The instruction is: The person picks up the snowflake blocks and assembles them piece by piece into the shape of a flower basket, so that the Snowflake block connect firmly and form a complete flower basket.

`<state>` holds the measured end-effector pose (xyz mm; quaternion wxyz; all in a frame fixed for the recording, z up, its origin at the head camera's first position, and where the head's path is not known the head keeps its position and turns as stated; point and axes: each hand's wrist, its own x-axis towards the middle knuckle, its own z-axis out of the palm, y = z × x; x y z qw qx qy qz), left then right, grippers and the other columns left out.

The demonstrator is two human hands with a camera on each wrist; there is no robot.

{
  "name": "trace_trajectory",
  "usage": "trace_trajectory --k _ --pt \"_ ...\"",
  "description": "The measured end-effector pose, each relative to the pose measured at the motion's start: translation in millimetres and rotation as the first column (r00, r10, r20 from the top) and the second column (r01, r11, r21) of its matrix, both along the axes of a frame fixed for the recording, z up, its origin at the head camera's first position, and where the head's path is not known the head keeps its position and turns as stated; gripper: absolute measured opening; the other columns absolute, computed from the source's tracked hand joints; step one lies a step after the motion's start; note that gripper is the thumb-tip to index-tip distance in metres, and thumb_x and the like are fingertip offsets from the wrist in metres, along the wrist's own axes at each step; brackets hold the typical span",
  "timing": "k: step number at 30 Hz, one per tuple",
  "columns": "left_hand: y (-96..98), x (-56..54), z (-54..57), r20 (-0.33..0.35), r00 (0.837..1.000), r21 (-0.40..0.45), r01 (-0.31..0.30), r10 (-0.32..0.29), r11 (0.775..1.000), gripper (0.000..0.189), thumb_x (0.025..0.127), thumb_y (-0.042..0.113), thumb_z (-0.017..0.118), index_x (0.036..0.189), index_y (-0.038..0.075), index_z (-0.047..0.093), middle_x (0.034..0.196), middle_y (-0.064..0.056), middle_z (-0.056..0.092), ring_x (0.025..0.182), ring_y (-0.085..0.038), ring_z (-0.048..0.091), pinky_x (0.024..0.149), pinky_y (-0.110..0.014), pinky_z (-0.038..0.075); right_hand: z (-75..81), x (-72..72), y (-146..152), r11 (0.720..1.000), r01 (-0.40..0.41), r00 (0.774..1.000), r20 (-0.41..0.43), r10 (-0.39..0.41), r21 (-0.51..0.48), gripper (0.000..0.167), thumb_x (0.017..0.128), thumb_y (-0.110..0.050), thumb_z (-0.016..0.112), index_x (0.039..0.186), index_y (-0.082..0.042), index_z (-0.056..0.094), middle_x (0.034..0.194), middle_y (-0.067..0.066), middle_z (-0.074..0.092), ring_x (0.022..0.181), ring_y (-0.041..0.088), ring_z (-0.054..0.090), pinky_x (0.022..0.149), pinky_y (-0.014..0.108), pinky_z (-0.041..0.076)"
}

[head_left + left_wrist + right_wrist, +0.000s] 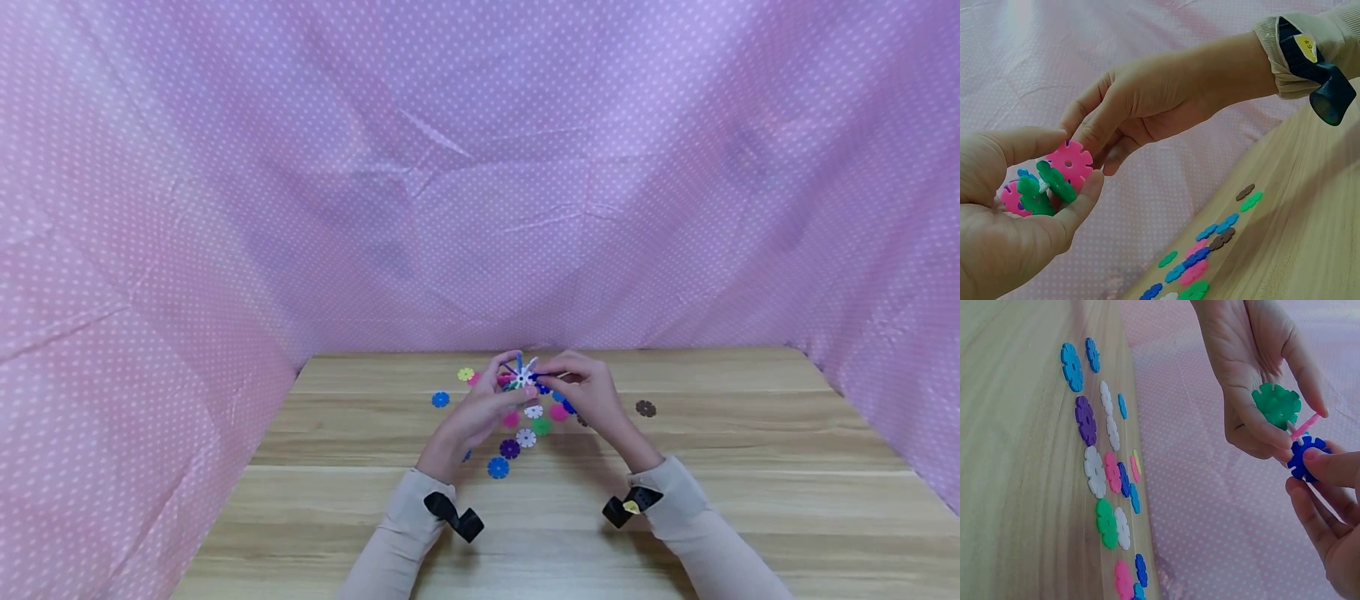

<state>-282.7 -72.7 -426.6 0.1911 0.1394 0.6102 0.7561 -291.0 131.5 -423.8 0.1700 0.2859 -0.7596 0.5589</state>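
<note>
Above the far part of the table, my left hand point(480, 408) holds a cluster of joined notched plastic discs between thumb and fingers. A white disc point(521, 377) faces me in the head view; a pink disc point(1069, 164) and green discs point(1036, 195) show in the left wrist view. My right hand point(588, 387) pinches a dark blue notched disc point(1307, 459) at the cluster's right side, where it touches or meets the white piece. Whether its slot is fully seated I cannot tell. Fingers hide part of the cluster.
Loose notched discs lie on the wooden table point(337, 500) under and around the hands, among them a light blue disc point(498, 467), a purple disc point(510, 449) and a yellow disc point(466, 375). A brown disc point(646, 408) lies apart at right. Pink dotted cloth point(480, 250) hangs behind.
</note>
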Motion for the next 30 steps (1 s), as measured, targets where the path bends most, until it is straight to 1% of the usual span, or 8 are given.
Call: trace_trajectory --k 6,11,15,17,21,25,27,30 --pt "-0.1 2.5 3.1 -0.021 1.000 -0.056 0.015 -0.016 0.998 0.075 0.100 0.012 0.063 0.158 0.023 0.016 0.143 -0.016 0.050 0.123 -0.032 0.063 0.116 -0.048 0.042 -1.5 1.7 -3.0 0.999 -0.030 0.998 -0.060 0.029 -0.022 0.013 0.085 0.008 0.076 0.095 0.002 0.079 0.087 0.017 0.072 0.079 0.001 0.064 0.068 0.019 0.059" --pt "-1.4 4.0 6.6 -0.054 0.998 -0.130 0.027 -0.034 0.991 0.076 0.101 0.017 0.064 0.159 0.024 0.015 0.140 -0.015 0.051 0.128 -0.041 0.059 0.117 -0.054 0.039 -3.3 0.0 -4.9 0.998 -0.052 0.998 -0.028 0.051 -0.041 0.013 0.083 0.011 0.075 0.095 0.005 0.078 0.089 0.021 0.073 0.077 0.007 0.067 0.066 0.018 0.058" --pt "-2.9 4.7 7.4 -0.024 1.000 -0.108 -0.012 0.009 0.994 0.075 0.101 0.019 0.064 0.160 0.028 0.019 0.143 -0.020 0.055 0.127 -0.039 0.062 0.121 -0.061 0.030 -2.5 0.1 -4.8 0.997 -0.050 0.998 0.040 0.052 -0.053 0.015 0.086 0.011 0.073 0.100 0.008 0.076 0.095 0.024 0.073 0.080 0.008 0.069 0.068 0.024 0.061" --pt "-3.1 4.3 6.4 0.012 0.998 -0.069 -0.059 0.060 0.996 0.076 0.100 0.018 0.066 0.160 0.028 0.021 0.153 -0.020 0.045 0.127 -0.037 0.063 0.122 -0.063 0.024 -2.0 0.5 -5.4 0.998 -0.048 0.997 0.064 0.051 -0.039 0.016 0.088 0.011 0.070 0.104 0.010 0.075 0.099 0.026 0.073 0.081 0.005 0.069 0.070 0.031 0.063" --pt "-1.0 1.6 3.5 0.069 0.985 0.024 -0.163 0.161 0.986 0.077 0.099 0.014 0.067 0.161 0.023 0.022 0.163 -0.020 0.026 0.121 -0.032 0.067 0.120 -0.057 0.033 -1.6 1.2 -6.8 0.999 -0.037 0.996 0.075 0.038 -0.016 0.019 0.091 0.011 0.067 0.109 0.012 0.072 0.102 0.028 0.072 0.079 0.000 0.066 0.070 0.039 0.063" --pt "2.0 -0.9 1.7 0.058 0.979 0.060 -0.197 0.193 0.979 0.070 0.103 0.017 0.061 0.161 0.016 0.023 0.146 -0.016 0.048 0.109 -0.018 0.066 0.107 -0.039 0.052 -1.9 2.2 -7.5 1.000 -0.019 0.995 0.099 0.021 -0.014 0.019 0.092 0.007 0.068 0.111 0.008 0.074 0.102 0.024 0.074 0.077 0.002 0.067 0.070 0.032 0.063" --pt "3.3 -1.3 1.4 0.037 0.982 0.059 -0.188 0.186 0.980 0.066 0.105 0.022 0.057 0.161 0.015 0.023 0.133 -0.011 0.055 0.106 -0.013 0.060 0.103 -0.034 0.052 -1.3 3.9 -8.1 1.000 -0.015 0.994 0.111 0.017 -0.024 0.019 0.091 0.004 0.071 0.109 0.005 0.075 0.103 0.022 0.074 0.078 0.007 0.069 0.070 0.030 0.063" --pt "4.5 -0.7 0.7 0.017 0.984 0.058 -0.180 0.179 0.982 0.062 0.108 0.027 0.051 0.161 0.015 0.023 0.131 -0.006 0.054 0.112 -0.015 0.055 0.104 -0.035 0.048 -2.8 5.6 -10.1 0.999 -0.012 0.995 0.103 0.017 -0.051 0.016 0.090 0.000 0.074 0.106 0.003 0.076 0.102 0.020 0.076 0.078 0.016 0.072 0.070 0.029 0.062"
